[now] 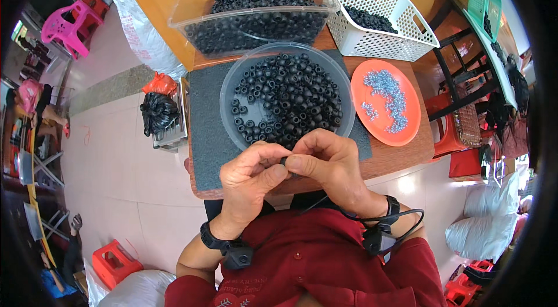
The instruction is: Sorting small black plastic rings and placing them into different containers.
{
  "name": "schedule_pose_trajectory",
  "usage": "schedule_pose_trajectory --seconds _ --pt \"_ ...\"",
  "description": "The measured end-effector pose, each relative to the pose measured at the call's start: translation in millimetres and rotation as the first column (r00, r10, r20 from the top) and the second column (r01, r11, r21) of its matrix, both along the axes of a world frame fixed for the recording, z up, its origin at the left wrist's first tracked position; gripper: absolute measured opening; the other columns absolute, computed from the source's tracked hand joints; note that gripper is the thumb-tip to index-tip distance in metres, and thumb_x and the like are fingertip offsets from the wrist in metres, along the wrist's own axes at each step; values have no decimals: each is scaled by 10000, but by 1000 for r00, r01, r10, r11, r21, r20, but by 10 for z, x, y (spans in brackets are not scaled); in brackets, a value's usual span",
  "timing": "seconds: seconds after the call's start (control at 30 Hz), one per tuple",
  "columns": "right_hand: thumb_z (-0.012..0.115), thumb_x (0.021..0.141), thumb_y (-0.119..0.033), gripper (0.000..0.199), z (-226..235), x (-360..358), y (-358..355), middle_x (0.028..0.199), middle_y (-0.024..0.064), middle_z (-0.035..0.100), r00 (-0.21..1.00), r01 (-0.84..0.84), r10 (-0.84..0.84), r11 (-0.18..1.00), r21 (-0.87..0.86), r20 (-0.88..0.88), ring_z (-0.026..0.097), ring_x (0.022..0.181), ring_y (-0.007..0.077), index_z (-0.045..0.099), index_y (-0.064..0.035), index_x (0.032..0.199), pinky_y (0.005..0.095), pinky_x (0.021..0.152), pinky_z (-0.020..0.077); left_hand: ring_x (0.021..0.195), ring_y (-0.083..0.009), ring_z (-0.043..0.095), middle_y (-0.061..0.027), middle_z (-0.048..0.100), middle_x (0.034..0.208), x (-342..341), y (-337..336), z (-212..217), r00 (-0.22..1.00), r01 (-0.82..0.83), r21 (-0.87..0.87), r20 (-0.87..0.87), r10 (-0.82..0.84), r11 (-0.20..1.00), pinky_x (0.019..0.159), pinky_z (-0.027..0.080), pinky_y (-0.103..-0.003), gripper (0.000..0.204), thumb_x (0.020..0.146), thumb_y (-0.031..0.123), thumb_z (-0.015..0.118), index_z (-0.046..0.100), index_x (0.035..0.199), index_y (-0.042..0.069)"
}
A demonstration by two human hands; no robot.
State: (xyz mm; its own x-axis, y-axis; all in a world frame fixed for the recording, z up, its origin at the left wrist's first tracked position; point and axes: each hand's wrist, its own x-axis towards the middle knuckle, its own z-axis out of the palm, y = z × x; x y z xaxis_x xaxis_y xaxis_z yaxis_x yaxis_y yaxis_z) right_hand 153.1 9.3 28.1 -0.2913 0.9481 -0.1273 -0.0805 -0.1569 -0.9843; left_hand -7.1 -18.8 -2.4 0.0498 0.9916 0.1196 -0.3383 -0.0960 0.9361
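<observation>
Both hands meet over the near edge of the table, just in front of a round clear tub [228, 124] of small black ring-shaped parts [290, 95]. Pinched between the fingertips is one black part [284, 161], mostly covered by the thumbs. My left hand [250, 179] grips it from the left, thumb and forefinger closed. From the other side, my right hand [331, 164] closes thumb and fingers on the same piece. To the right of the tub, an orange plate [363, 77] carries small shiny silvery-blue pieces [388, 95].
Behind the tub stand a large clear bin [256, 22] of black parts and a white perforated basket [372, 39]. A dark grey mat [209, 109] covers part of the wooden table [415, 159]. Left of the table, a black plastic bag [158, 114] rests on a stool.
</observation>
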Motion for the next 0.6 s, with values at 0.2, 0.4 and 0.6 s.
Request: schedule_pose_trajectory --seconds 0.2,0.4,0.6 --pt "670 812 -65 102 -43 -26 127 809 98 624 970 11 -100 929 370 222 596 752 192 633 1 880 303 659 468 736 -149 623 -114 653 886 -171 -25 8 968 -29 -121 245 58 992 674 515 -248 213 849 64 670 606 1010 -59" --pt "672 737 -11 114 -167 -22 594 781 101 615 873 -86 -278 721 688 400 575 751 297 641 -24 846 373 666 455 649 -169 540 -103 629 798 -317 17 -65 933 -151 -170 301 197 974 640 438 -310 241 839 130 684 595 991 -34" --pt "641 634 9 133 -272 -226 831 732 68 520 772 -419 -387 287 861 505 491 737 248 633 -57 749 358 637 394 655 -180 549 -113 632 802 -334 9 -76 926 -168 -222 299 232 960 642 444 -305 238 833 101 680 595 1000 -45"
